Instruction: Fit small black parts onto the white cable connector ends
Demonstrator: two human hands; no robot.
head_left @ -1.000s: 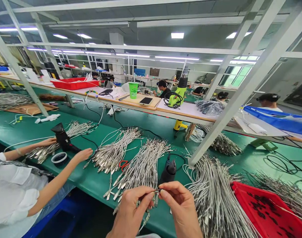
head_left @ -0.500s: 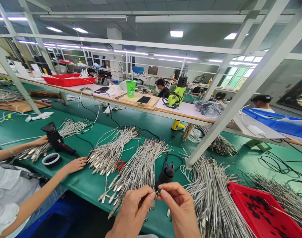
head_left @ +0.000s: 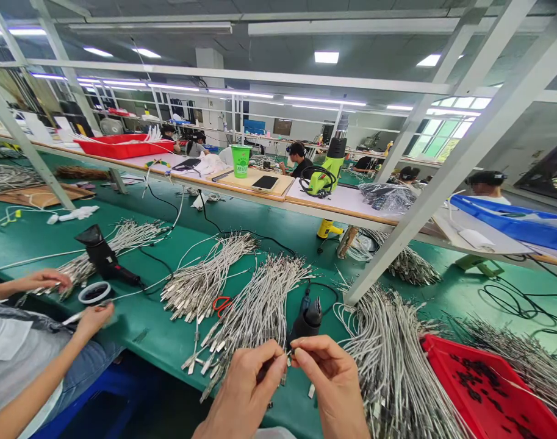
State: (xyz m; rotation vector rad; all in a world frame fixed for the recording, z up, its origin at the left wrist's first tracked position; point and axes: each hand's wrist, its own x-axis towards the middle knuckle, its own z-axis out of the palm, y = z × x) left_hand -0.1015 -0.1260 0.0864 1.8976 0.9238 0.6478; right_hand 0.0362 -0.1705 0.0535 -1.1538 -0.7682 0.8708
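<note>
My left hand [head_left: 246,390] and my right hand [head_left: 333,381] meet at the bottom middle, both pinched on the end of a thin grey cable [head_left: 287,355] between their fingertips. The cable's length hangs down behind my left hand. Just behind my fingers a black heat gun [head_left: 308,320] lies on the green bench [head_left: 260,222]. Bundles of grey cables with metal plugs [head_left: 255,308] fan out to the left of it, and red-handled scissors [head_left: 222,303] lie among them.
A big heap of cables [head_left: 392,360] and a red tray [head_left: 493,393] with small black bits lie to the right. A co-worker's hands [head_left: 93,317] work at the left beside another black heat gun [head_left: 102,259] and a tape roll [head_left: 95,292]. A slanted white post [head_left: 397,244] rises ahead.
My hands stay pinched on the cable end, nearly still. The co-worker's near hand drew back from the cable bundle toward the bench edge, pulling a cable along.
</note>
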